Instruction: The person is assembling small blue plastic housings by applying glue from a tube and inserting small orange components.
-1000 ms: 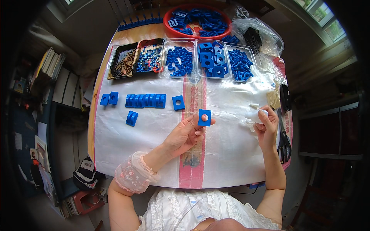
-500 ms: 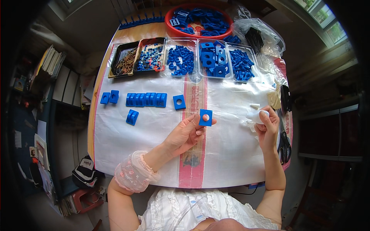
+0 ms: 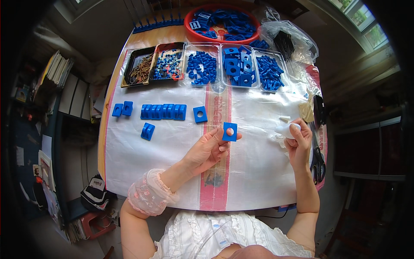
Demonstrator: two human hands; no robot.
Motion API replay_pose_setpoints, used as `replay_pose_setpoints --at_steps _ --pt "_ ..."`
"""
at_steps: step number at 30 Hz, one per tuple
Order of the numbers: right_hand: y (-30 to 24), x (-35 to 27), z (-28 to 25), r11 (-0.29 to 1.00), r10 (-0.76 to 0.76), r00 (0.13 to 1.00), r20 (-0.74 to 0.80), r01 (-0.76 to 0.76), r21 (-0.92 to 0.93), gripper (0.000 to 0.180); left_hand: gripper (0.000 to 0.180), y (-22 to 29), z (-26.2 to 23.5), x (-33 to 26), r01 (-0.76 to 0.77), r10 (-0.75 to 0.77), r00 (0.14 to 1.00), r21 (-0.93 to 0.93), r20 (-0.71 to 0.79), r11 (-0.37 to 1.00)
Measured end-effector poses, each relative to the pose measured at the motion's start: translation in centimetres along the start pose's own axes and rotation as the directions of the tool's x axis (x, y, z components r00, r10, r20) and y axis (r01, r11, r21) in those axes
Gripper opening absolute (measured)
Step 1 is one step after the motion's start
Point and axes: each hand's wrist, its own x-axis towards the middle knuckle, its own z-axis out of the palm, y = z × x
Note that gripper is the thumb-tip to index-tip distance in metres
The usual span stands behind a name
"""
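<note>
Between the thumb and fingers of my left hand is a blue square plate with a round hole, tilted up over the pink stripe of the white cloth. My right hand is wrapped round a small white squeeze bottle, lying sideways with its narrow end toward the left. A similar blue holed plate rests on the cloth beyond my left hand. Further left stands a row of blue ribbed pieces, with a single blue ribbed piece in front. Two more blue parts sit at the far left.
Along the back are a black tray of screws, a tray of small nuts and clear trays of blue parts. Behind them is a red basin. Black-handled scissors lie at the right edge, near a plastic bag.
</note>
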Motion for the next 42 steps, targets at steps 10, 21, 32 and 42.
replay_pose_setpoints --at_steps 10,21,32,42 --pt "0.1 0.01 -0.26 1.0 -0.006 1.0 0.005 0.006 -0.004 0.018 0.032 -0.01 0.01 0.06 -0.002 0.002 1.0 -0.006 0.012 1.0" --pt "-0.22 -0.08 0.08 1.0 0.006 1.0 0.002 -0.006 0.017 0.014 0.033 0.05 0.06 -0.1 -0.001 0.001 1.0 -0.004 -0.005 1.0" --pt "-0.18 -0.09 0.0 1.0 0.013 1.0 0.001 -0.013 0.029 0.015 0.032 0.02 -0.05 -0.01 0.002 -0.002 1.0 -0.001 0.002 1.0" --pt "-0.05 -0.02 -0.15 0.999 0.003 1.0 0.004 -0.003 0.039 0.017 0.031 0.01 -0.12 -0.04 0.005 -0.005 1.0 -0.004 0.008 1.0"
